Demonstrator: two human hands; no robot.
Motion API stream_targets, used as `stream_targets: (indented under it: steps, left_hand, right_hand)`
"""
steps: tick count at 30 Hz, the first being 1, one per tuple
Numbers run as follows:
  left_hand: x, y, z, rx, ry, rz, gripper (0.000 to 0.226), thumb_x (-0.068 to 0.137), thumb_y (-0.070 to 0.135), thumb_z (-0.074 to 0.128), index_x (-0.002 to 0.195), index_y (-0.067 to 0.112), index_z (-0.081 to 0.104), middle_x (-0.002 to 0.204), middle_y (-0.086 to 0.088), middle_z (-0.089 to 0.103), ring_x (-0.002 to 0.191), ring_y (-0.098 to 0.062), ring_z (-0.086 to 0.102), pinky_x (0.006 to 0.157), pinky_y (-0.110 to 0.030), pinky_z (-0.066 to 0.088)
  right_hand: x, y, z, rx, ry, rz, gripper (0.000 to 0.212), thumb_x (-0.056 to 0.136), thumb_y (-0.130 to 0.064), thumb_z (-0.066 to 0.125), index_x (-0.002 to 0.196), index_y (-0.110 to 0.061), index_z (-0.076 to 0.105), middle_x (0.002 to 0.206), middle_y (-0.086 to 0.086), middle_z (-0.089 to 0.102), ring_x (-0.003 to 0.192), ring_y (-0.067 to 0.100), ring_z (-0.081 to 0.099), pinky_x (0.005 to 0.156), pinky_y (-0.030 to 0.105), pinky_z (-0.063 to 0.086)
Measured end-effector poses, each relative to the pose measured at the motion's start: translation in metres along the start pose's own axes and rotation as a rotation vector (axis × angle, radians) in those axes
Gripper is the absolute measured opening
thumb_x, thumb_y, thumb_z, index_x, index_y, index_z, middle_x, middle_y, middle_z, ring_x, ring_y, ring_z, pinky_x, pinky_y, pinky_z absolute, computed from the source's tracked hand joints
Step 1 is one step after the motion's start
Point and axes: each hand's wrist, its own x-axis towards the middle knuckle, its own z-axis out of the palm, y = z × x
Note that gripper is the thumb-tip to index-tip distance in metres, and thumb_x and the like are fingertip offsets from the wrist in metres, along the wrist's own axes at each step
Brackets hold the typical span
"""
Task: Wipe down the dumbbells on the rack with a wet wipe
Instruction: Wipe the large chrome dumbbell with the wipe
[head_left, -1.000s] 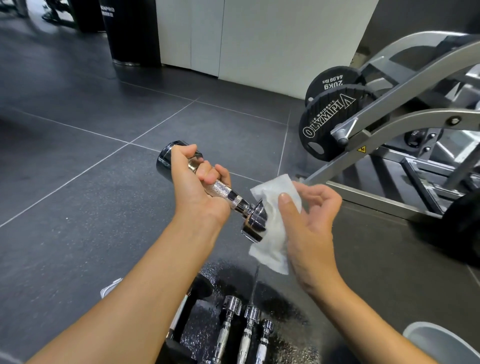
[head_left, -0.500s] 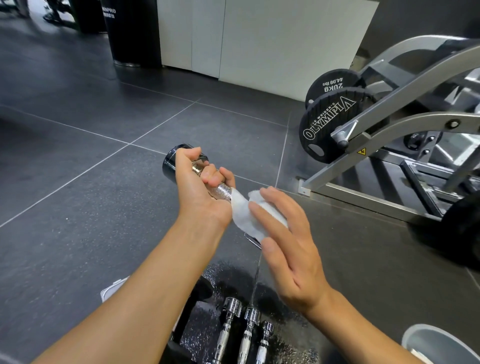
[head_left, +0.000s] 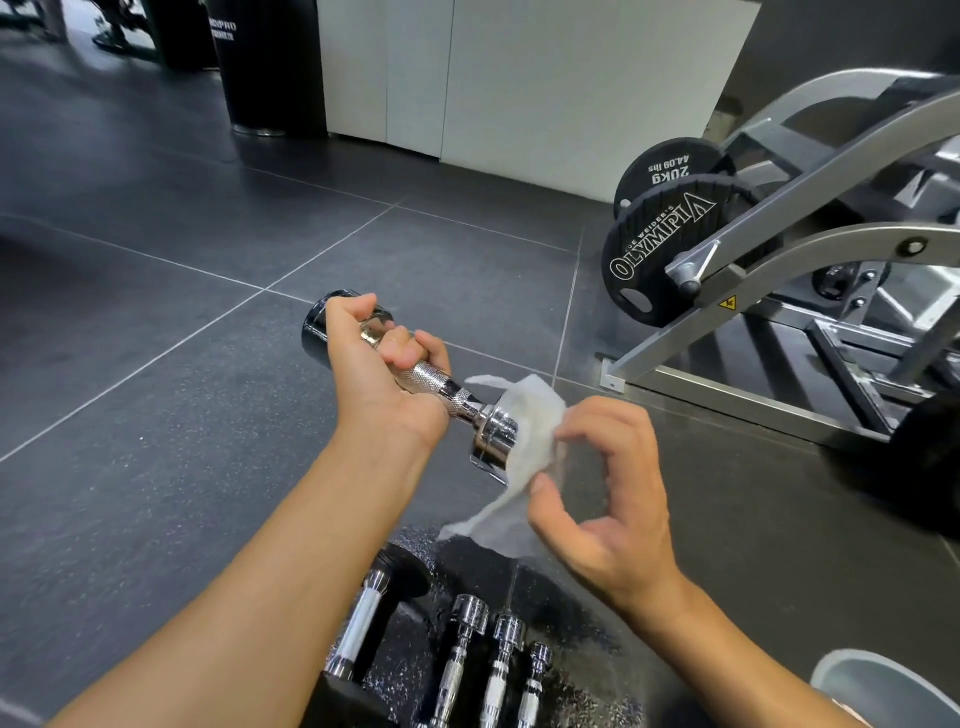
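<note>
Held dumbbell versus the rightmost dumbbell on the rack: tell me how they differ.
The held dumbbell is raised, tilted, in the left hand; the rightmost rack dumbbell lies untouched below. The wet wipe lies against the held dumbbell's near head; the rightmost rack dumbbell's head is bare. Both are chrome.

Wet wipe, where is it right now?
Head view, just right of centre: the wet wipe is pinched in the right hand and lies against the near chrome end of the dumbbell, which the left hand holds.
</note>
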Motion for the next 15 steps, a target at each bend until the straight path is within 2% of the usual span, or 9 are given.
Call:
stream_targets:
  steps: [2, 5, 8, 10, 12, 14, 15]
  left_hand:
    - [-0.001, -0.001, 0.001, -0.003, -0.003, -0.009, 0.039, 0.085, 0.026, 0.07, 0.059, 0.02, 0.042, 0.055, 0.012, 0.026, 0.039, -0.006, 0.026, 0.052, -0.015, 0.044]
    - [-0.002, -0.002, 0.001, -0.004, -0.013, -0.015, 0.039, 0.084, 0.027, 0.069, 0.06, 0.021, 0.04, 0.055, 0.013, 0.026, 0.039, -0.006, 0.025, 0.05, -0.016, 0.044]
    - [-0.006, -0.009, 0.002, 0.016, -0.034, -0.03, 0.037, 0.085, 0.027, 0.068, 0.063, 0.021, 0.039, 0.055, 0.012, 0.024, 0.039, -0.007, 0.025, 0.048, -0.015, 0.043]
    - [-0.009, -0.015, 0.002, 0.025, -0.047, -0.043, 0.036, 0.086, 0.027, 0.067, 0.064, 0.021, 0.039, 0.055, 0.012, 0.024, 0.039, -0.006, 0.024, 0.049, -0.015, 0.043]
    - [-0.01, -0.02, 0.004, 0.041, -0.048, -0.028, 0.035, 0.086, 0.028, 0.067, 0.065, 0.021, 0.04, 0.055, 0.012, 0.024, 0.038, -0.006, 0.025, 0.049, -0.015, 0.043]
    - [-0.011, -0.022, 0.005, 0.05, -0.044, -0.004, 0.033, 0.085, 0.028, 0.067, 0.065, 0.022, 0.04, 0.055, 0.013, 0.025, 0.039, -0.006, 0.025, 0.05, -0.015, 0.042]
    - [-0.012, -0.023, 0.006, 0.051, -0.046, 0.011, 0.033, 0.085, 0.029, 0.066, 0.065, 0.022, 0.041, 0.056, 0.013, 0.025, 0.04, -0.006, 0.025, 0.051, -0.015, 0.042]
  right_hand:
    - [0.0, 0.0, 0.005, 0.051, 0.007, 0.018, 0.033, 0.08, -0.015, 0.064, 0.111, -0.01, 0.055, 0.108, 0.017, 0.053, 0.111, 0.021, 0.051, 0.098, 0.026, 0.041]
    - [-0.001, -0.003, 0.013, 0.158, 0.039, 0.102, 0.027, 0.086, -0.018, 0.063, 0.11, -0.012, 0.051, 0.115, 0.016, 0.05, 0.114, 0.027, 0.05, 0.096, 0.039, 0.044]
    - [0.007, -0.01, 0.028, 0.124, 0.085, 0.09, 0.023, 0.089, -0.017, 0.063, 0.106, -0.012, 0.049, 0.112, 0.017, 0.051, 0.112, 0.019, 0.05, 0.097, 0.027, 0.039]
    - [0.011, -0.011, 0.035, 0.092, 0.149, 0.075, 0.018, 0.089, -0.017, 0.061, 0.103, -0.011, 0.05, 0.107, 0.017, 0.053, 0.108, 0.017, 0.051, 0.095, 0.024, 0.039]
    - [0.014, -0.017, 0.042, 0.155, 0.244, 0.244, 0.013, 0.09, -0.02, 0.058, 0.1, -0.013, 0.053, 0.103, 0.012, 0.055, 0.099, 0.023, 0.054, 0.088, 0.032, 0.045]
    - [0.023, -0.033, 0.048, 0.357, 0.383, 0.598, 0.006, 0.091, -0.021, 0.056, 0.096, -0.017, 0.056, 0.091, 0.005, 0.059, 0.083, 0.023, 0.056, 0.071, 0.041, 0.048]
    - [0.031, -0.04, 0.048, 0.479, 0.468, 0.778, 0.003, 0.093, -0.017, 0.055, 0.091, -0.016, 0.057, 0.081, 0.0, 0.058, 0.074, 0.019, 0.054, 0.063, 0.038, 0.044]
